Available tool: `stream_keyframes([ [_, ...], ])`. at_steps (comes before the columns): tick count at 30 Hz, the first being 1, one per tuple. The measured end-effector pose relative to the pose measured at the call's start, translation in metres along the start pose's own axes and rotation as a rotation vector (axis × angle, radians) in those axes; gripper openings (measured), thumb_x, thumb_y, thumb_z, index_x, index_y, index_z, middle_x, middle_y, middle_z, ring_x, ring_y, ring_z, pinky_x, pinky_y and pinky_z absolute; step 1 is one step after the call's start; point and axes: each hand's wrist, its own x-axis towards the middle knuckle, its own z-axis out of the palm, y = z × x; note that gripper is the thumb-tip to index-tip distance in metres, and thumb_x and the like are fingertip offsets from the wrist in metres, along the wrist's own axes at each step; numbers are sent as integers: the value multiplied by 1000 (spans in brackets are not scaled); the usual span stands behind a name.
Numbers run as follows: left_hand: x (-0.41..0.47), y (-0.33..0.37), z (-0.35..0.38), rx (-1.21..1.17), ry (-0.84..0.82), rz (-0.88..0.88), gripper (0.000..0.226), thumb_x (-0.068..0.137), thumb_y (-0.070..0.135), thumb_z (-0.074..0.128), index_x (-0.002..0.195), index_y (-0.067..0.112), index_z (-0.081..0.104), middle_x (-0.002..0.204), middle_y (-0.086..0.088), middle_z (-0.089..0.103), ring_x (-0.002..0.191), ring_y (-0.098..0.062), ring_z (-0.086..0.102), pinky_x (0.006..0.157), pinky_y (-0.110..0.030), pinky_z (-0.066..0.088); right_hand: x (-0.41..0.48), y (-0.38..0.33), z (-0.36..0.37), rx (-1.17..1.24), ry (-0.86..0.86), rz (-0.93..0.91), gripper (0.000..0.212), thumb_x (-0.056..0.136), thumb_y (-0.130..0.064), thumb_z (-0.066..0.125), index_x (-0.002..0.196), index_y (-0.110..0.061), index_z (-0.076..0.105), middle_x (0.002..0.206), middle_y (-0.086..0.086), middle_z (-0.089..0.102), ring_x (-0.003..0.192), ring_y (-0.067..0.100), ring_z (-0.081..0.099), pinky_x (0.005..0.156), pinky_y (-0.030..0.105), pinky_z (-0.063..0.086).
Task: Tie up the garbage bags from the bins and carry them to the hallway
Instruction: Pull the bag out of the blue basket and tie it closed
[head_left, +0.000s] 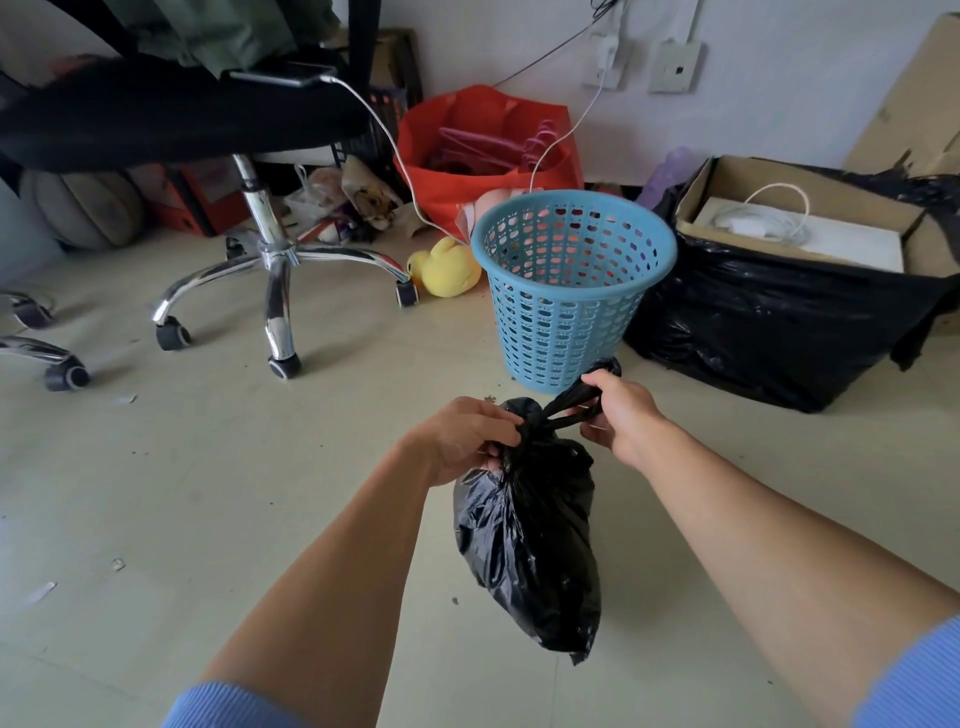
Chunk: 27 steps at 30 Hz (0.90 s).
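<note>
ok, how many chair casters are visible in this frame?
5. Three on the chrome chair base: front-left, front-centre, and right, beside the yellow plush duck. Two more at the left edge, on a second base: and. Others may be hidden or out of frame.

A lived-in room at home: an office chair (171, 119) on chrome castors, a yellow plush duck (447, 267) on the tiled floor (182, 467), a blue wastebasket (569, 291), cardboard boxes (800, 218), a red bag of hangers (488, 150) by the wall
</note>
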Motion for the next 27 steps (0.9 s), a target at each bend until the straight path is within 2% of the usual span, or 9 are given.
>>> stream_keyframes([
  [5,6,3,-7,239,201,-9,20,71,10,83,81,4,67,71,-9,48,56,-19,42,48,-25,42,-2,-1,4,133,-1,17,9,96,-19,55,91,-12,57,78,7,65,60,20,61,54,29,47],
  [12,-1,-6,-29,89,213,36,11,84,5,71,74,2,68,64,-9,50,55,-17,45,55,-28,44,1,-7,-4,244,237,11,19,97,-14,46,79,-12,51,73,10,63,52,22,61,37,19,36],
  [16,2,-16,-38,128,273,3,11,83,7,73,75,1,68,66,-8,50,56,-18,45,53,-28,45,7,3,-10,185,360,7,16,98,-16,41,90,-7,52,71,14,65,46,23,59,34,18,30],
  [19,3,-18,-39,171,301,-1,5,84,1,69,88,-3,67,69,-9,56,57,-17,50,52,-26,45,10,3,-15,-181,365,-72,23,95,-26,51,106,-7,56,94,12,71,54,22,67,48,27,50],
  [20,2,-19,-40,163,295,-10,7,85,-1,67,92,-3,67,73,-11,59,58,-17,53,51,-26,45,9,0,-18,-411,360,-115,30,92,-29,55,116,-11,54,105,8,69,72,25,70,64,34,56],
  [22,1,-23,-43,92,285,-20,12,87,-2,63,98,-2,68,85,-15,66,62,-20,60,53,-27,48,5,-6,-16,-916,393,-294,56,86,-33,65,136,-20,41,126,7,57,110,31,60,91,44,49],
  [24,1,-27,-46,-35,365,-19,15,89,-1,60,103,0,66,93,-15,66,63,-23,62,54,-28,50,-7,-13,-2,-1157,456,-624,67,83,-30,71,140,-20,37,132,9,53,121,32,51,96,46,42],
  [25,2,-28,-48,-91,443,-17,14,90,1,59,103,1,65,91,-13,65,62,-23,61,54,-28,50,-14,-17,9,-1180,429,-783,58,84,-28,70,135,-17,43,128,7,57,118,30,53,94,43,42],
  [27,4,-34,-55,-153,604,-20,12,92,3,54,101,2,62,82,-9,59,60,-22,58,53,-29,47,-22,-18,31,-1185,189,-890,37,92,-33,60,125,-16,57,119,3,64,108,26,60,89,37,45],
])
